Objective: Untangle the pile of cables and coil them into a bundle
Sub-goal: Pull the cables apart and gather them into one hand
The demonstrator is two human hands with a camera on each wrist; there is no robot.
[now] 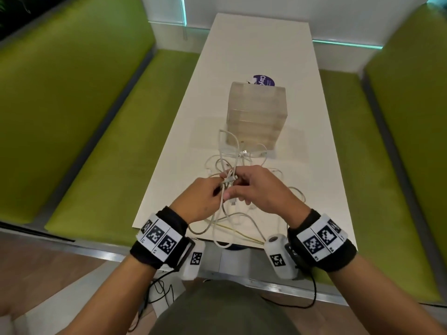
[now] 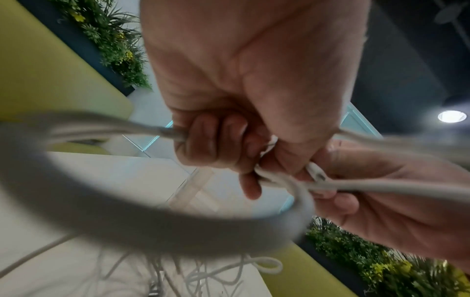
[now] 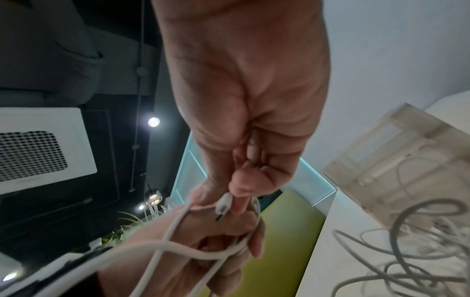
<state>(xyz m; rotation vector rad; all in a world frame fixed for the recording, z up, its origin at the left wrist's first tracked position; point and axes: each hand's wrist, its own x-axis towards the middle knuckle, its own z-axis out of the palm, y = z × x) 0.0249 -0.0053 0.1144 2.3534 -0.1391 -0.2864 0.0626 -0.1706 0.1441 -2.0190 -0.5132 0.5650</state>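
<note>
A tangle of white cables [image 1: 238,157] lies on the white table [image 1: 261,44], with loops trailing over its near edge. My left hand [image 1: 216,188] holds some strands lifted just above the table, its fingers [image 2: 211,144] curled round them. My right hand [image 1: 238,187] meets it from the right and pinches a white connector plug [image 3: 223,205] between thumb and finger. In the left wrist view a cable loop [image 2: 127,227] hangs blurred close to the lens, and the plug [image 2: 316,173] sits between both hands. The rest of the pile [image 3: 412,251] spreads on the table beyond.
A translucent box [image 1: 256,112] stands right behind the cable pile, with a purple round sticker [image 1: 264,79] beyond it. Green benches [image 1: 96,117] flank the table on both sides. The table's near edge [image 1: 193,235] is just below my wrists.
</note>
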